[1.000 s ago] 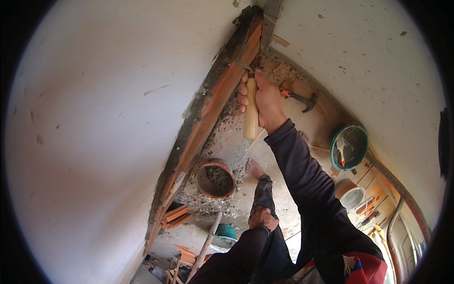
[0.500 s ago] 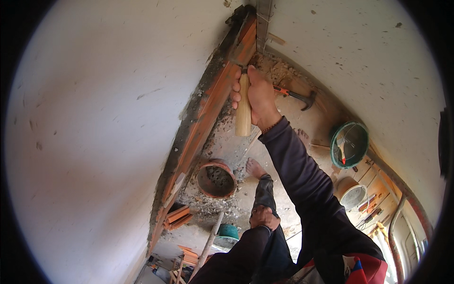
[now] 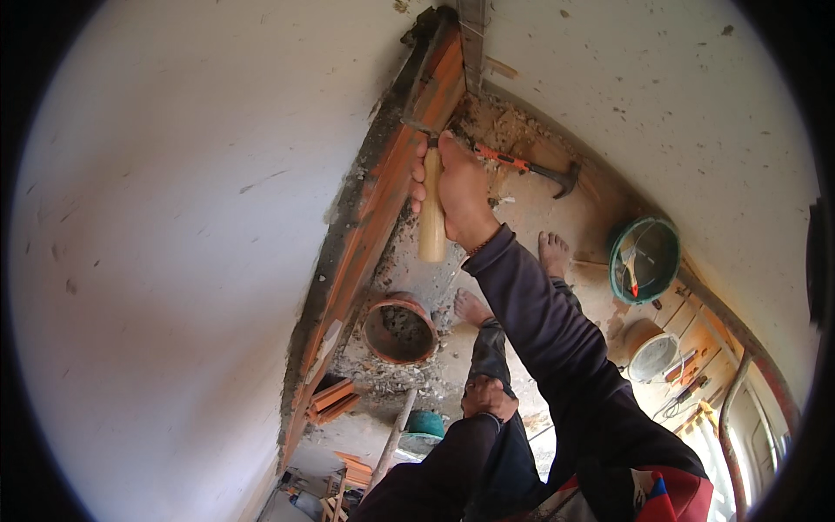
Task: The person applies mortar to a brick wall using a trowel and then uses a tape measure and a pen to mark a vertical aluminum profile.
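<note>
My right hand (image 3: 459, 193) is closed round the wooden handle (image 3: 431, 235) of a trowel, the handle's butt end toward me. The trowel's thin metal part (image 3: 418, 127) reaches the upper edge of a low orange brick wall (image 3: 383, 204); most of its blade is hard to make out. Grey mortar (image 3: 344, 217) runs along the top of the bricks, against the white wall. My left hand (image 3: 490, 398) is curled over my bent knee, with no tool showing in it.
A reddish bucket of mortar (image 3: 400, 329) stands by the bricks. A claw hammer (image 3: 526, 165) lies beyond my feet. At right are a green bucket (image 3: 644, 261) with a brush and a pale bucket (image 3: 652, 352). Loose bricks (image 3: 332, 400) and a pole (image 3: 396, 439) are at lower left.
My right hand and the trowel have moved left and slightly toward me along the brick edge. More of the hammer and my right foot now shows. The left hand stays on the knee.
</note>
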The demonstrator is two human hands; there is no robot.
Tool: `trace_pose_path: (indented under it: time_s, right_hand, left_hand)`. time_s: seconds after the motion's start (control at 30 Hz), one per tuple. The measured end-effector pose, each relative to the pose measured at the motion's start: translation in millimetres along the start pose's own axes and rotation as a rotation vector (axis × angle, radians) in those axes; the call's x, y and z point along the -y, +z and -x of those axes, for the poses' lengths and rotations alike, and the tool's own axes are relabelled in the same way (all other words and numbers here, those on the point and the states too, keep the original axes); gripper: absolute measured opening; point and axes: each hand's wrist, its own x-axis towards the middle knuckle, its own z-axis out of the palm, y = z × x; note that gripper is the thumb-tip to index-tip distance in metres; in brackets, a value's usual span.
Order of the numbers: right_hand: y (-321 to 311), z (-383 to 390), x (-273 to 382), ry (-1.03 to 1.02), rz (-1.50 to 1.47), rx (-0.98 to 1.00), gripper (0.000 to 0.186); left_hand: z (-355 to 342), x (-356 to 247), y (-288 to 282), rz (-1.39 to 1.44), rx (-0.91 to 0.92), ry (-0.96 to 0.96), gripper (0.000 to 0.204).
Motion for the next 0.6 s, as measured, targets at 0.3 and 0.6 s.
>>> trace_pose_path:
  time_s: [0.3, 0.6]
  right_hand:
    - [9.2, 2.3, -7.1, 0.009, 0.000, -0.013, 0.035]
    - [9.0, 2.4, -6.4, -0.007, 0.037, -0.037, 0.036]
  left_hand:
    - [1.6, -0.9, -6.5, -0.014, 0.024, 0.016, 0.044]
    - [1.3, 0.4, -0.5, 0.016, 0.000, -0.008, 0.046]
